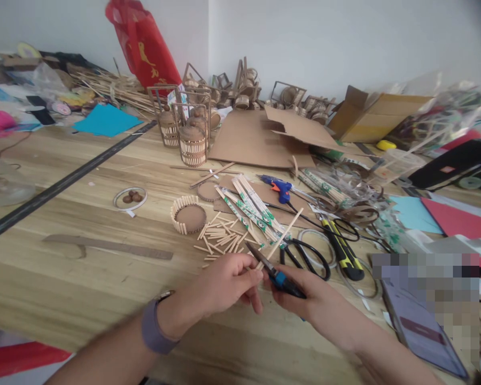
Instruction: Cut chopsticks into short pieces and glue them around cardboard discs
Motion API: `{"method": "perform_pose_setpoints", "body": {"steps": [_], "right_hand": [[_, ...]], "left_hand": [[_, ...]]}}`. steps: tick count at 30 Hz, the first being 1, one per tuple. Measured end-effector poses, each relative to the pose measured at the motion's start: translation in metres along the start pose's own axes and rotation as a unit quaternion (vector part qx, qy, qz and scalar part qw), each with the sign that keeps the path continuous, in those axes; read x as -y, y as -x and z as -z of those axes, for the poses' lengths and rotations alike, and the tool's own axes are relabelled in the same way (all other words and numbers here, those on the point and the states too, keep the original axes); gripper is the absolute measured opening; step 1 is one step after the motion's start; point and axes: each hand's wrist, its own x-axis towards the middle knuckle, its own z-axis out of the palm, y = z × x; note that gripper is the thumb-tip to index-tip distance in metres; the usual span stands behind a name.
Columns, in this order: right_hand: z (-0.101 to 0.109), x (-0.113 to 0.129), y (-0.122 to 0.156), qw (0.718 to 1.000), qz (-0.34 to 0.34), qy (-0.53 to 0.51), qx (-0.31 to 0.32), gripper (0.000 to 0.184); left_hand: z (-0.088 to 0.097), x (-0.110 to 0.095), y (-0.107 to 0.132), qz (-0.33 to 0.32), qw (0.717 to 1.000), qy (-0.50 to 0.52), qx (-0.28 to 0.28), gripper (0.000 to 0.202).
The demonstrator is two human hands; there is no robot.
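My left hand (224, 283) pinches the lower end of a long wooden stick (282, 235) that slants up to the right. My right hand (304, 294) grips blue-handled cutters (278, 277), whose dark blades cross the stick near my fingers. Just beyond lies a pile of short cut stick pieces (220, 238). Left of the pile sits a small round cardboard base ringed with upright sticks (188, 215). Wrapped chopsticks (252, 208) lie behind the pile.
Black scissors (307, 256), a yellow-black utility knife (342, 251) and a blue glue gun (280, 187) lie to the right. Finished stick baskets (192, 141), cardboard sheets (256, 139) and a red bag (144, 45) stand at the back. A tablet (420, 326) lies at right.
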Motion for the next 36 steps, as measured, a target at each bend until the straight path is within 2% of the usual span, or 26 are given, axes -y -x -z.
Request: {"method": "perform_pose_setpoints", "body": {"steps": [9,17,26,33,36], "right_hand": [[0.012,0.002,0.003,0.991,-0.029,-0.117,0.059,0.019],[0.012,0.002,0.001,0.988,-0.024,-0.132,0.073,0.017],[0.005,0.003,-0.002,0.999,0.004,-0.023,0.025,0.008],[0.002,0.004,-0.005,1.000,0.019,-0.014,-0.002,0.008],[0.002,0.003,-0.006,0.998,0.036,-0.043,-0.009,0.012]], "left_hand": [[-0.002,-0.008,0.003,-0.019,1.000,-0.008,0.010,0.039],[-0.003,-0.012,0.004,-0.003,1.000,-0.002,0.007,0.036],[-0.003,-0.008,0.003,0.003,1.000,0.015,0.001,0.042],[-0.001,-0.004,0.001,0.002,0.999,0.041,-0.010,0.047],[0.001,-0.007,0.000,-0.034,0.998,0.047,-0.030,0.048]]}}
